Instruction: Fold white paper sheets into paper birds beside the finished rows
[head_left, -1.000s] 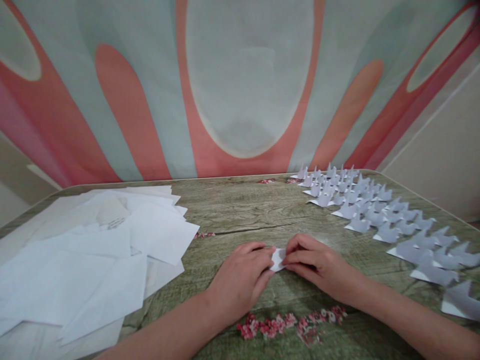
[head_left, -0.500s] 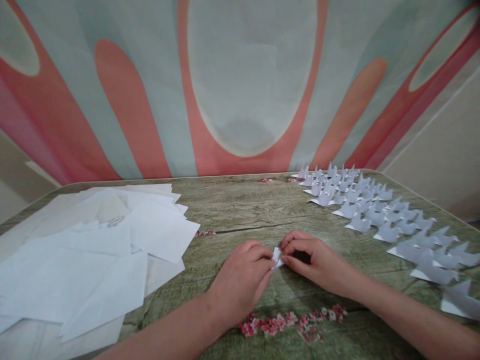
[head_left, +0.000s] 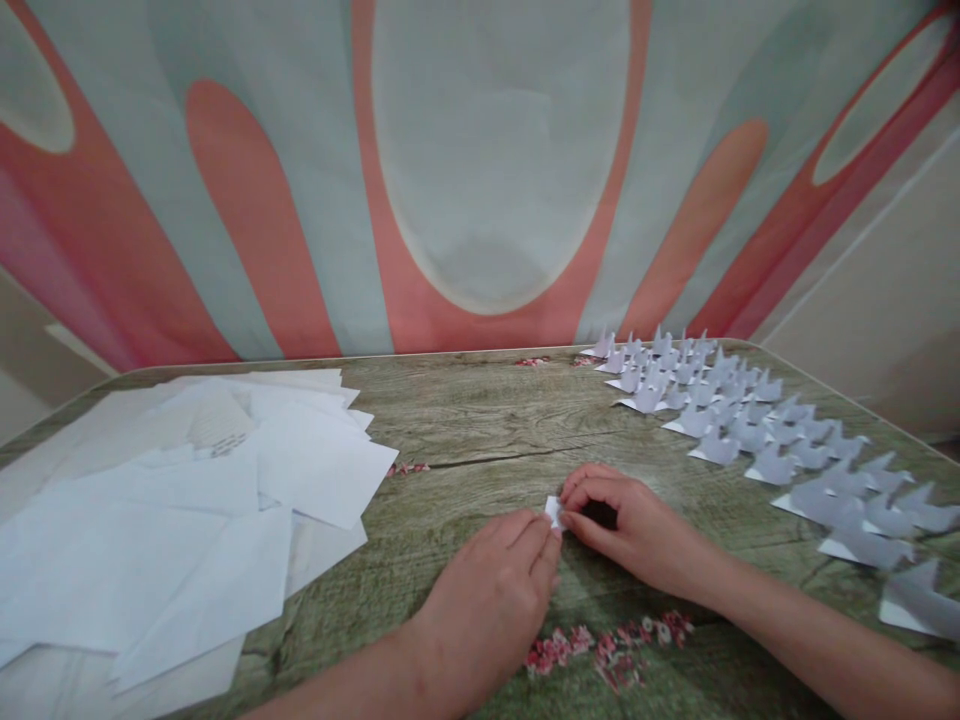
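A small folded piece of white paper (head_left: 553, 511) is low over the table's middle, between my two hands. My right hand (head_left: 619, 515) pinches its right side between thumb and fingertips. My left hand (head_left: 495, 585) is closed at the paper's lower left edge, thumb and fingers pressed together there. The left hand's back hides much of its grip and part of the paper. Rows of folded white paper birds (head_left: 772, 465) stand on the table to the right of my right hand.
A spread pile of loose white paper sheets (head_left: 202, 545) covers the table's left side. The wood-patterned table (head_left: 465, 420) has printed pink blossoms (head_left: 570, 648) near its front. Behind it rises a wall covering (head_left: 495, 330) in coral and pale blue-green.
My left hand has shifted down and slightly right, its fingers now lower against the paper. Less of the paper shows. My right hand stays nearly in place.
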